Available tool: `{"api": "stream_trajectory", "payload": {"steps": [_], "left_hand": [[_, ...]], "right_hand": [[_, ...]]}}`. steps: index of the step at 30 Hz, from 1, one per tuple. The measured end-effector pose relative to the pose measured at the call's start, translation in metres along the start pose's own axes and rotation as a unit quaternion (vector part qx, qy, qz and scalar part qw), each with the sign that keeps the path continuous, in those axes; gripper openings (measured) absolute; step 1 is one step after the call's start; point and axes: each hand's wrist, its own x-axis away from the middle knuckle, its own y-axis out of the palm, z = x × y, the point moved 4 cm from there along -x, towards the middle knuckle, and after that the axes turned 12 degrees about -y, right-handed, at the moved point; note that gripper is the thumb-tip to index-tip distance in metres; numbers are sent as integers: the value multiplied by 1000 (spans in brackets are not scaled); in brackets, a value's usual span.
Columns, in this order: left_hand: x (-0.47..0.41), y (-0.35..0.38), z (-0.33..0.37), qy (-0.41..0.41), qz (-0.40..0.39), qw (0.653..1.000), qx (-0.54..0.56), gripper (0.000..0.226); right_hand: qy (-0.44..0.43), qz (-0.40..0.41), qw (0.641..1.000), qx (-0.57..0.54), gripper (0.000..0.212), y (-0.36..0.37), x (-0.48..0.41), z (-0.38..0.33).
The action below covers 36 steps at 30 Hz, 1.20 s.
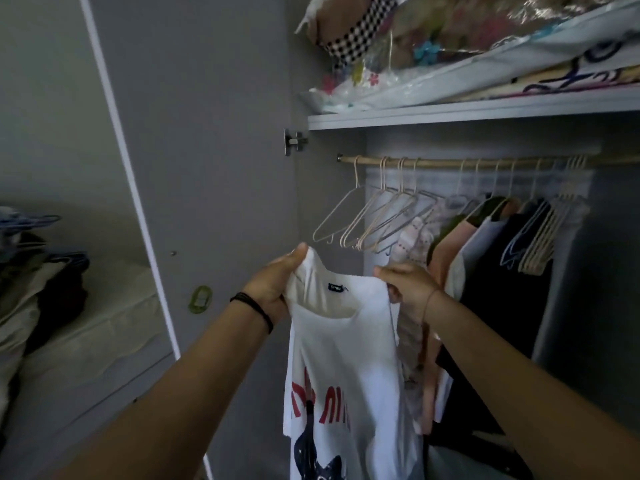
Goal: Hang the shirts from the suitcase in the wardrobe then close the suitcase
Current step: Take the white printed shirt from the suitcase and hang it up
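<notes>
A white shirt [346, 358] with red letters and a dark blue print hangs in front of the open wardrobe. My left hand [273, 282] grips its left shoulder and my right hand [405, 285] grips its right shoulder, just below the rail. A wooden rail [450, 162] crosses the wardrobe. Several bare hangers [367, 220] hang at its left end, just above the shirt's collar. Clothes on hangers [485, 258] fill the rail further right. The suitcase is out of view.
The open wardrobe door [207, 168] stands to the left of the shirt. A shelf [450, 114] above the rail holds bagged bedding [450, 46]. At far left, a bed [86, 323] carries a pile of clothes [31, 271] and hangers.
</notes>
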Motion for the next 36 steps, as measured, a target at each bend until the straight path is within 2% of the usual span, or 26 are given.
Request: {"api": "stream_trajectory", "payload": {"steps": [5,6,9,10,15,19,21,22,24,27,30,36], "left_hand": [[-63,28,13,8,1,1000,-9,23],[-74,32,13,7,7,1000,-1,22],[-105,36,13,-1,29,1000,12,22],[-113,37,13,-3,33,999,15,22],[-149,33,16,-9,31,999,28,35],[-172,29,23,-1,18,999,33,26],[-181,30,28,-2,14,999,36,23],[-184,31,31,-4,16,999,36,21],[-192,30,37,-6,21,999,36,20],[-202,30,43,-10,20,999,33,21],[-207,31,43,-15,13,999,26,23],[-208,38,36,-20,5,999,27,22]], "right_hand": [[-25,21,997,-76,12,-9,-94,7],[-33,32,996,-73,16,-12,-116,7],[-48,58,997,-34,55,-23,-185,15],[-44,74,996,-29,60,-27,-205,18],[46,178,983,-27,54,-54,-274,34],[102,174,977,-70,45,-65,-299,49],[129,163,969,-135,44,-67,-307,58],[129,159,961,-184,41,-67,-310,60],[103,191,947,-239,21,-70,-315,61],[83,207,946,-234,32,-77,-321,58],[51,208,958,-189,31,-81,-319,49],[-2,203,940,-275,28,-86,-303,35]]}}
